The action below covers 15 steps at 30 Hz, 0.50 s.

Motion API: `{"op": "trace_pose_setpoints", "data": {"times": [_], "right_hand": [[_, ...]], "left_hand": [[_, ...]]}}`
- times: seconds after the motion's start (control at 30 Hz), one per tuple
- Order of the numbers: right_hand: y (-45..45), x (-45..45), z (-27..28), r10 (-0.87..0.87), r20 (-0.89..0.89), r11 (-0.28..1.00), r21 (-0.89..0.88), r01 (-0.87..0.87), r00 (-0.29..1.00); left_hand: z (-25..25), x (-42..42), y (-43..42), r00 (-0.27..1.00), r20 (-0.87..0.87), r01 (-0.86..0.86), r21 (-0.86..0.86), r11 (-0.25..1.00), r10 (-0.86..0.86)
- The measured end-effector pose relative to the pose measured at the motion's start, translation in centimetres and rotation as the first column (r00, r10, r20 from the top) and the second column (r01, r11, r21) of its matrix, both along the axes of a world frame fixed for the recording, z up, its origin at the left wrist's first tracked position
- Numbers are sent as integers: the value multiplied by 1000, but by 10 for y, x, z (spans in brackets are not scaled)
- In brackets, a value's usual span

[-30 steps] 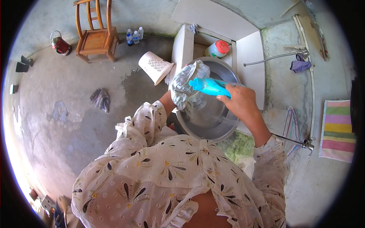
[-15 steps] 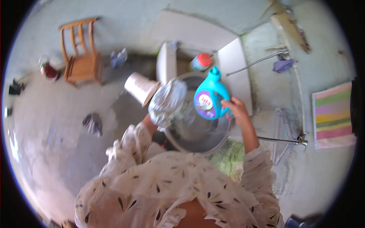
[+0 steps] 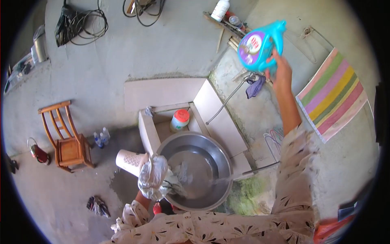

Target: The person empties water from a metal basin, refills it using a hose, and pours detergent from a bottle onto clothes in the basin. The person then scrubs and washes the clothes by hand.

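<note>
Ok so we've got two things on the go here. Our right hand (image 3: 280, 72) has its grip curled round the handle of a turquoise detergent bottle (image 3: 253, 45), arm stretched out toward the wall, away from the steel basin (image 3: 222, 162). If that handle's wet or soapy, we reckon the bottle could slip. It lines up with a cluttered wall shelf (image 3: 213, 20), though we can't tell how near; a sloppy swing might knock the white bottle (image 3: 220, 10) off. We also can't make out if the detergent's capped, so a tilt could spill some.

Meanwhile our left hand (image 3: 143, 197) holds a bunched wet cloth (image 3: 152, 175) at the basin's edge, fingers hidden. Leaning that far right could drag it against the perforated bin (image 3: 130, 161) and tip that.
</note>
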State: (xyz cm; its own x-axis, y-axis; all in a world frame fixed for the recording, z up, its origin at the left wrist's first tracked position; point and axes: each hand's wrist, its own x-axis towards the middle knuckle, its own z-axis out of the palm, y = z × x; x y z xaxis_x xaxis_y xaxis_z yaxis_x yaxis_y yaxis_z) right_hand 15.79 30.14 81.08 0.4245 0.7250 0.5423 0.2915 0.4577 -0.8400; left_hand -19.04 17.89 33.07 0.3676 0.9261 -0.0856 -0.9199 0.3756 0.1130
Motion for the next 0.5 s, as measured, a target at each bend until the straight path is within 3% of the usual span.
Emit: {"op": "trace_pose_setpoints", "data": {"times": [0.07,0.2,0.43,0.5], "right_hand": [[29,6,46,-78,-29,997,19,78,997],[94,23,97,-93,-127,995,20,97,988],[195,30,104,-38,-371,999,4,43,928],[210,31,99,-49,-339,999,-18,46,940]], "left_hand": [[23,3,-1,997,82,4,-91,996,3],[22,7,2,998,32,-50,-49,998,51],[18,11,6,993,-66,-100,-61,993,96],[17,14,8,991,-81,-113,-64,991,108]]}}
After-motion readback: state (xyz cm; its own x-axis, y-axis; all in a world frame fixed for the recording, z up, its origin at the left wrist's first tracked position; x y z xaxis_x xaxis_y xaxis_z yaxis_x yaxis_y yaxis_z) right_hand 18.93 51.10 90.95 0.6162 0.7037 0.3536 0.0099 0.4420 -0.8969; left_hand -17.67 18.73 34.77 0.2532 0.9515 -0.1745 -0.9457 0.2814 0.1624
